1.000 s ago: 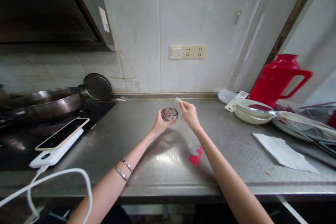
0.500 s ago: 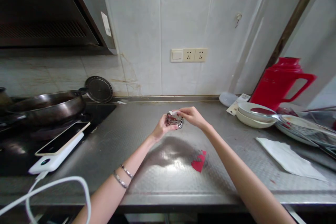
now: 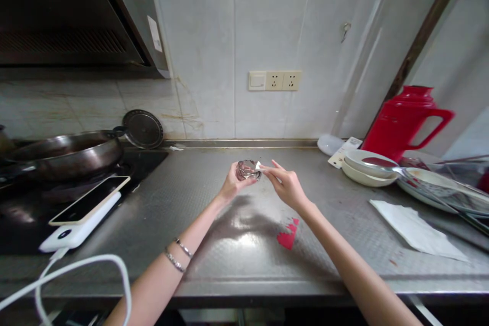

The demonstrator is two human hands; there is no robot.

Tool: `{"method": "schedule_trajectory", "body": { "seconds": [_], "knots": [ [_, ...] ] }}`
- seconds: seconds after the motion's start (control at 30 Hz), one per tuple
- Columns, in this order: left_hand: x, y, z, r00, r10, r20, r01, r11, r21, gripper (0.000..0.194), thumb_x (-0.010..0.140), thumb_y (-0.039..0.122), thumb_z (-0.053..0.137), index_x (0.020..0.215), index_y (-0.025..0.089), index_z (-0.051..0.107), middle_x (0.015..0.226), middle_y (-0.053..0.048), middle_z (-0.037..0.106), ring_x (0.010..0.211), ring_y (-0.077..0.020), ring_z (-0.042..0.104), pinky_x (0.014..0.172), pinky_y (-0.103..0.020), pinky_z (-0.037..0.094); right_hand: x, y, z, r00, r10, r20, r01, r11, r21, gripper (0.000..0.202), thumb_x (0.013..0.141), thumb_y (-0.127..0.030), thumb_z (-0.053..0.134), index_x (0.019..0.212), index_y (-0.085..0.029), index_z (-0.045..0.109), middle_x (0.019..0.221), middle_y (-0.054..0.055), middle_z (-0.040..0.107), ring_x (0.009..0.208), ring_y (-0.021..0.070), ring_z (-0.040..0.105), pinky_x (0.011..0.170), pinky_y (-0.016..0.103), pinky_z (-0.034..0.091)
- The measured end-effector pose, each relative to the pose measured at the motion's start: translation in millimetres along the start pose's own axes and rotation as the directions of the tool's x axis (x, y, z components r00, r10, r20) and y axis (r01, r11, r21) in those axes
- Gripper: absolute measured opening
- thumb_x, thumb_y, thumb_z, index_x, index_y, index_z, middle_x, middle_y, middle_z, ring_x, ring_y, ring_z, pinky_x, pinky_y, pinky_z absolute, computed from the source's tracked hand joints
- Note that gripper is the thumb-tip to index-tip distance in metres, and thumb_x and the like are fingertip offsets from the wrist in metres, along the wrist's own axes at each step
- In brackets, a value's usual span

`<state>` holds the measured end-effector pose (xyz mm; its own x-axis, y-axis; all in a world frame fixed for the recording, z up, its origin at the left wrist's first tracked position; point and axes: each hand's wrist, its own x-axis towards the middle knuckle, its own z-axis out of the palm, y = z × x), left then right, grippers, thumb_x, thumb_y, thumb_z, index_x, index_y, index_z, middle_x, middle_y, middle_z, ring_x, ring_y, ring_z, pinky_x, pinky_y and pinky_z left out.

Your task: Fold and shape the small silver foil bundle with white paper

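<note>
Over the middle of the steel counter (image 3: 171,234), my left hand (image 3: 232,182) holds a small round clear glass dish (image 3: 249,169), its fingers wrapped round the left side and the thumb along the near side. My right hand (image 3: 286,183) is just right of the dish and pinches a small white piece (image 3: 258,166), perhaps paper, at the dish's right rim. Whether that piece touches the rim I cannot tell. A torn red scrap (image 3: 287,237) lies on the counter below and between my forearms.
On the left are a pan (image 3: 72,155) on the stove, a phone (image 3: 91,200) and a white power bank (image 3: 81,226) with a cable. Stacked bowls (image 3: 369,175), a red thermos (image 3: 399,125), plates and a white napkin (image 3: 418,229) stand or lie on the right.
My right hand has moved slightly right and down, taking the white piece from the dish's top to its right rim. The dish and my left hand have shifted slightly left.
</note>
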<state>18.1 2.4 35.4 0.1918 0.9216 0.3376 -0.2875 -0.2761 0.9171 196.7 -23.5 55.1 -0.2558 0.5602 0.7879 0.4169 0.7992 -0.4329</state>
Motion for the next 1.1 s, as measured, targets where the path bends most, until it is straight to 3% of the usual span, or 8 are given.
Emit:
{"method": "schedule_trajectory", "body": {
  "seconds": [0.3,0.53,0.8,0.97,1.1],
  "knots": [
    [-1,3,2.5,1.000,0.018,0.021,-0.018,1.000,-0.003,0.060,0.055,0.030,0.085,0.099,0.016,0.048,0.097,-0.007,0.064,0.089,-0.0204,0.063,0.081,-0.036,0.049,-12,-5,12,0.990,-0.133,-0.040,0.127,0.984,-0.124,0.031,0.093,-0.019,0.046,0.118,-0.029,0.062,0.118,0.004,0.067,0.112,0.0202,0.062,0.112,0.050,0.033],
    [2,-5,-2.2,0.997,0.070,0.034,-0.071,0.997,0.038,0.066,0.047,0.028,0.087,0.098,0.018,0.047,0.095,-0.004,0.062,0.087,-0.0184,0.061,0.081,-0.033,0.046,-15,-22,23,0.980,-0.196,0.039,0.199,0.966,-0.167,0.035,0.094,-0.016,0.042,0.122,-0.028,0.059,0.118,0.006,0.067,0.115,0.0202,0.059,0.111,0.050,0.034],
    [0,-9,-3.2,0.998,0.069,0.015,-0.070,0.992,0.105,0.062,0.053,0.018,0.081,0.106,0.019,0.048,0.101,-0.004,0.062,0.091,-0.0180,0.061,0.082,-0.032,0.046,6,-22,25,0.963,-0.213,0.163,0.225,0.972,-0.061,0.034,0.094,-0.016,0.042,0.117,-0.029,0.062,0.116,0.004,0.067,0.113,0.0197,0.061,0.110,0.049,0.036],
    [-2,-4,3.7,0.993,0.024,0.120,-0.026,1.000,0.014,0.060,0.053,0.017,0.081,0.101,0.018,0.045,0.084,0.001,0.064,0.075,-0.0146,0.064,0.068,-0.027,0.049,23,-14,18,0.948,-0.198,0.247,0.209,0.978,-0.019,0.031,0.095,-0.019,0.042,0.114,-0.027,0.065,0.113,0.004,0.069,0.108,0.0185,0.064,0.111,0.050,0.033],
    [-3,-3,7.3,0.987,0.020,0.160,-0.011,0.998,-0.055,0.062,0.053,0.013,0.082,0.102,0.018,0.045,0.085,0.000,0.063,0.081,-0.0153,0.064,0.075,-0.030,0.049,32,-3,12,0.939,-0.194,0.283,0.210,0.977,-0.027,0.029,0.094,-0.021,0.044,0.111,-0.026,0.066,0.112,0.003,0.070,0.110,0.0202,0.063,0.111,0.051,0.033]
  ]
}}
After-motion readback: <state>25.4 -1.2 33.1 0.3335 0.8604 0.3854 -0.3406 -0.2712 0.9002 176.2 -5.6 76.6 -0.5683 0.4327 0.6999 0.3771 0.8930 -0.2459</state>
